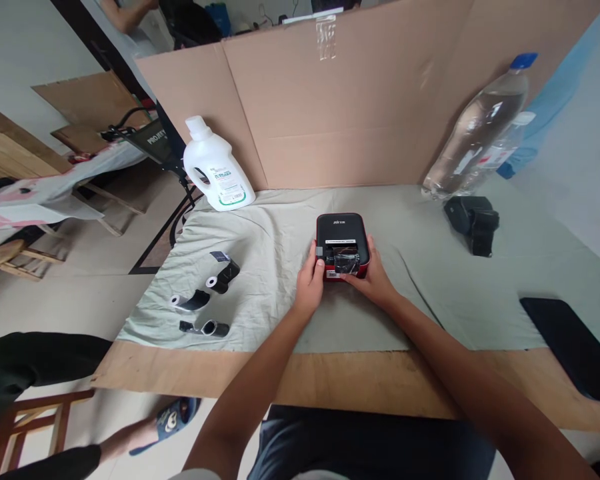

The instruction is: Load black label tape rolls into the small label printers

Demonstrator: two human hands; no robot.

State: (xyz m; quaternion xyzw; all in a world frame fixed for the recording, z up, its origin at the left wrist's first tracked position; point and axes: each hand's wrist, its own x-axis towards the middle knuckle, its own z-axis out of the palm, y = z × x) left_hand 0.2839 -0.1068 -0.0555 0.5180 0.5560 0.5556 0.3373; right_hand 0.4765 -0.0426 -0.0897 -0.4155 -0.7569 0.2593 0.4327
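A small black and red label printer (341,233) stands on the grey-green cloth (430,293) in the middle of the table. Its front slot holds a dark roll or film with a white label. My left hand (310,283) grips the printer's left front corner, thumb on top. My right hand (375,277) cups the right front side, fingers curled against it near the slot. Three black label rolls with white cores (205,297) lie on the cloth to the left of my hands.
A white detergent bottle (215,170) stands at the back left, a clear water bottle (480,130) at the back right. A black adapter (473,223) lies near it. A black flat object (573,347) sits at the right edge. Cardboard wall (340,100) behind. Another person's foot in a slipper (173,417) is at the lower left.
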